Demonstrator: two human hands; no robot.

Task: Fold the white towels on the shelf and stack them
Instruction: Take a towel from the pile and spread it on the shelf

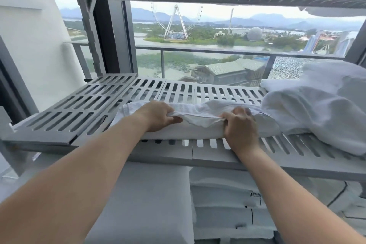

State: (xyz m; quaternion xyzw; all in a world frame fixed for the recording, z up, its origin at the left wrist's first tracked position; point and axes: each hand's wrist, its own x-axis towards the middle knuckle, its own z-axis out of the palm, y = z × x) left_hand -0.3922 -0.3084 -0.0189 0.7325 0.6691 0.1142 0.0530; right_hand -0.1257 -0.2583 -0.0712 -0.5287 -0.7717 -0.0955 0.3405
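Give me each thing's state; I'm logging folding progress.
left hand: gripping the towel's near edge
right hand: gripping the same edge
towel: flat on shelf, partly folded
towel pile: unfolded, crumpled at right
slatted shelf: left part bare
folded towels: stacked on the shelf below

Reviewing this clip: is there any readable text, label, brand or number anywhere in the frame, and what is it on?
None can be read.
Small dark tag on the folded towels on the lower shelf: marks too small and blurred to read.
Towel held in the grip of both the left hand and the right hand: no print visible.
Slotted shelf: no markings.
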